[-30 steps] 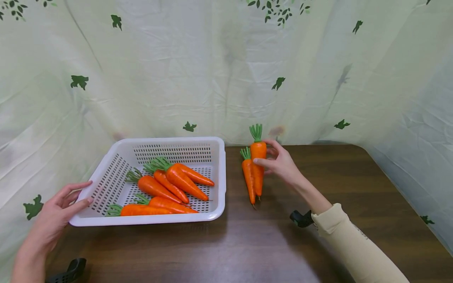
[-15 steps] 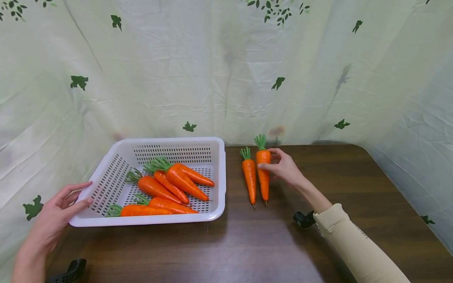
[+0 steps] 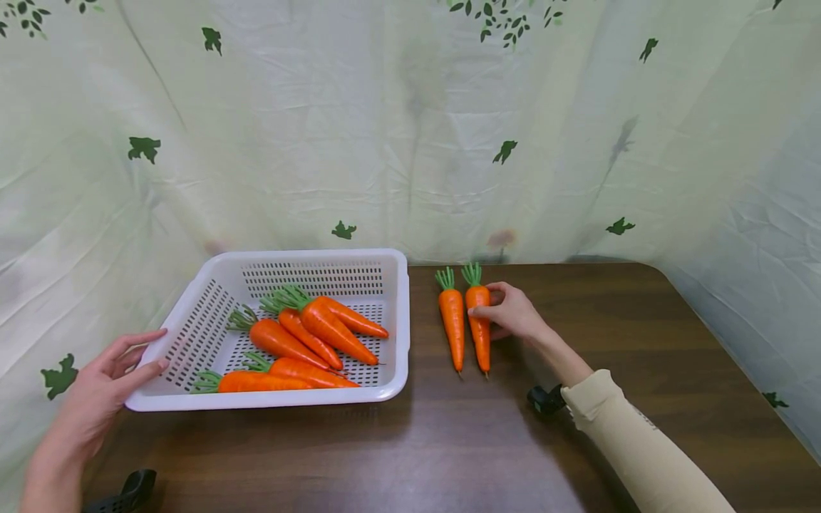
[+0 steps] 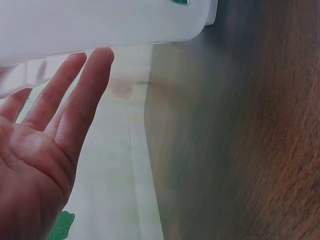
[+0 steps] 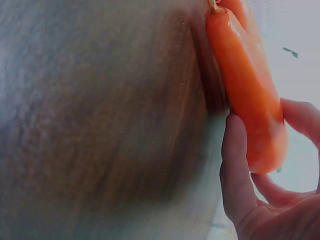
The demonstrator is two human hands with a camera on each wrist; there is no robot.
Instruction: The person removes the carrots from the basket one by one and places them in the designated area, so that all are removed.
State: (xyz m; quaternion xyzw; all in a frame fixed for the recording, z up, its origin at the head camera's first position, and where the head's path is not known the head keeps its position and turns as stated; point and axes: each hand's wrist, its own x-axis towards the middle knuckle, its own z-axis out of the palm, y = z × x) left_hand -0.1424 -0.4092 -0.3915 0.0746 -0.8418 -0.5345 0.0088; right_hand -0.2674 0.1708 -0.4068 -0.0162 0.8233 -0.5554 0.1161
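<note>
In the head view, my right hand (image 3: 515, 312) pinches an orange carrot (image 3: 478, 320) with a green top between thumb and fingers. It lies close over the table, green end away from me. The right wrist view shows the thumb and fingers on opposite sides of this carrot (image 5: 250, 100). Just left of it, nearly parallel, a second carrot (image 3: 452, 324) lies on the table. My left hand (image 3: 105, 381) touches the left rim of a white slotted plastic basket (image 3: 403, 328); in the left wrist view its fingers (image 4: 85, 102) are straight, tips right at the basket's edge.
Inside the basket lie several more carrots (image 3: 330, 331), pointing various ways. The dark wooden table (image 3: 462, 449) ends at the back against a pale curtain (image 3: 410, 142) with a green leaf print. Black wrist-worn devices (image 3: 545, 399) sit at both wrists.
My right hand has drawn its carrot toward me and slightly right, down beside the second carrot, so a gap now separates the two. The left hand and basket have stayed put.
</note>
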